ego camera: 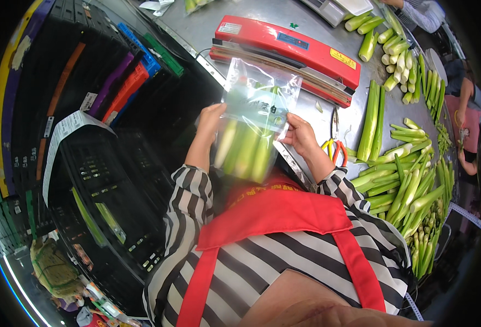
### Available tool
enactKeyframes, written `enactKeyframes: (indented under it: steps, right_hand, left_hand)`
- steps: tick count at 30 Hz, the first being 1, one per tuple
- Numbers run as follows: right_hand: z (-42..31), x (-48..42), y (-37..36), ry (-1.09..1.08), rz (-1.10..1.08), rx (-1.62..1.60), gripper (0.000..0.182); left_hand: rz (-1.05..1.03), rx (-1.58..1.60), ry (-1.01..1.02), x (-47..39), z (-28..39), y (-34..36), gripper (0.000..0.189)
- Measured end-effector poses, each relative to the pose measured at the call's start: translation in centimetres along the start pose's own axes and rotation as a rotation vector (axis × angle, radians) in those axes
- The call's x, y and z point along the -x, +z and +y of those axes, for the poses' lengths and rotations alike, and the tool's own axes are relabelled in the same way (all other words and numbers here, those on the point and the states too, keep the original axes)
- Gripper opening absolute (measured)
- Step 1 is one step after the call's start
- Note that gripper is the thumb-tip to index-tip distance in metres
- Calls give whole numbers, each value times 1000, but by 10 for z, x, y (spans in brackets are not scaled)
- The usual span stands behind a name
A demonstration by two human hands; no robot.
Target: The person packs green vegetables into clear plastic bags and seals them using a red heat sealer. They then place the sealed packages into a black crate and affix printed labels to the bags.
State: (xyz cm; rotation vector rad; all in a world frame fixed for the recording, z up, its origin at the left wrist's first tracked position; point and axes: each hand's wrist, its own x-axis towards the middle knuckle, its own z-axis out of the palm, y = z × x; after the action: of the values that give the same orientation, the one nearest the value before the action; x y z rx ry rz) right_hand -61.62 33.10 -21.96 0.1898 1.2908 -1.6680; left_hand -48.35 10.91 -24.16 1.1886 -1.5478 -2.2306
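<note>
Between my two hands hangs a clear plastic bag (261, 96) with printing on it. Several pale green water bamboo stems (244, 149) lie in its lower part. My left hand (212, 118) grips the bag's left edge, and my right hand (301, 133) pinches the right edge. The bag's upper end overlaps the front of a red impulse heat sealer (285, 49) on the metal table; whether they touch I cannot tell. Right of my right hand lie scissors (335, 135) with yellow and orange handles.
Water bamboo stems (408, 180) are heaped on the metal table (318, 118) at the right, with more (400, 61) behind. A scale (338, 8) stands at the back. Stacked black crates (113, 184) fill the left side. Another person's hands (463, 122) work at the far right.
</note>
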Motion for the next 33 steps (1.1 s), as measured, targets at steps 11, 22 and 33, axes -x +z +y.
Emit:
enactKeyframes:
  steps: [11, 22, 33]
  right_hand:
    - [-26, -8, -25, -90, 108, 16, 21]
    - [-27, -8, -28, -63, 43, 31, 23]
    - [-56, 3, -38, -109, 146, 622, 31]
  left_hand:
    - [50, -224, 92, -26, 6, 44, 28]
    - [-430, 448, -179, 56, -63, -29, 74]
    - [-482, 894, -162, 119, -85, 33, 58]
